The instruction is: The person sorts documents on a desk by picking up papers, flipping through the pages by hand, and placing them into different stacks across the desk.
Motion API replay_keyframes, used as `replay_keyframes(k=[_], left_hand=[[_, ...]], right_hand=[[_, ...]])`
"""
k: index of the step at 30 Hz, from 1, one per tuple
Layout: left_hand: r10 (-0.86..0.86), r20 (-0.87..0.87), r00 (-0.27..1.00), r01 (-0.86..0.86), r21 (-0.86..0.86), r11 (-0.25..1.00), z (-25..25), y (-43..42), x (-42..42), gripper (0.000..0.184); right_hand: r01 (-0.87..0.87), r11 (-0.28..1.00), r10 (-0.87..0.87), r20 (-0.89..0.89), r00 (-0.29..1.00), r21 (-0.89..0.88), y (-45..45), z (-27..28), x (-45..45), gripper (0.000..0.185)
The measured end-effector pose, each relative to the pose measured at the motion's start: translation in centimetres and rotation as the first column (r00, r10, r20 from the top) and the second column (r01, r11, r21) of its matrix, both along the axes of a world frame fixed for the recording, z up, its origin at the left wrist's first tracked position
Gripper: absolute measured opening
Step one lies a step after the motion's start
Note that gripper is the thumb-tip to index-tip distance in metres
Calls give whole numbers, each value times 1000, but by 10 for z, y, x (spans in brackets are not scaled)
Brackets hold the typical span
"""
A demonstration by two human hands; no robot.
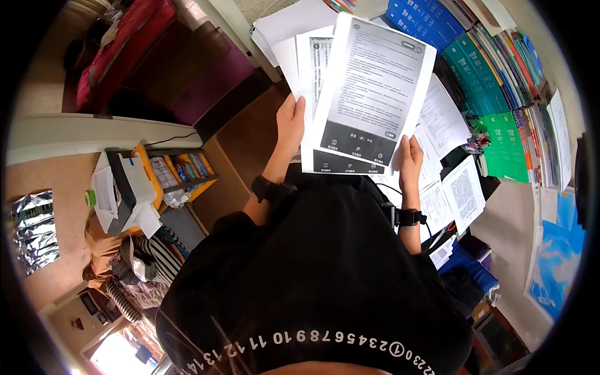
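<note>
- Holding up the front sheet (374, 87) before the chest, slightly tilted, between left and right hands.
- Covered with small print, too small to read, above a dark band along the lower end.
- Tucked just behind and to its left, overlapping: the rear sheet (310, 131), also with a dark band at the bottom.
- Pinching the left edge of the rear sheet with the left grip (289, 130), closed, thumb uppermost.
- Pinching the front sheet near its lower right corner with the right grip (410, 164), closed as well; cannot tell the number of layers caught there.
- Wearing black straps on both wrists, and a black shirt (312, 269) with white numbers around the neckline.
- Spread beyond the right hand, partly overlapping: loose papers (445, 122), also printed.
- Fanned out past the top left of the held sheets: more white paper (282, 28).
- Lined up farther right: blue books (425, 22), teal books (474, 75) and green books (505, 147).
- Standing well apart on the left: a yellow rack (149, 170) with things inside.
</note>
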State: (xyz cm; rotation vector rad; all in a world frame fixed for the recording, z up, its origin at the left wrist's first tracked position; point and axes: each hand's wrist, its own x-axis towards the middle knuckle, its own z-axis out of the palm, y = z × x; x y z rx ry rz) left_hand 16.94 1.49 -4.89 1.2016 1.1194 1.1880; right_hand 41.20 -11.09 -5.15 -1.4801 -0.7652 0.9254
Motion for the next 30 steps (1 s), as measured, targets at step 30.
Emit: replay_keyframes(k=[30], left_hand=[[96, 294, 951, -63, -119, 991, 10, -5, -2, 29]], right_hand=[[-28, 996, 19, -103, 995, -84, 1, 14, -6, 14]])
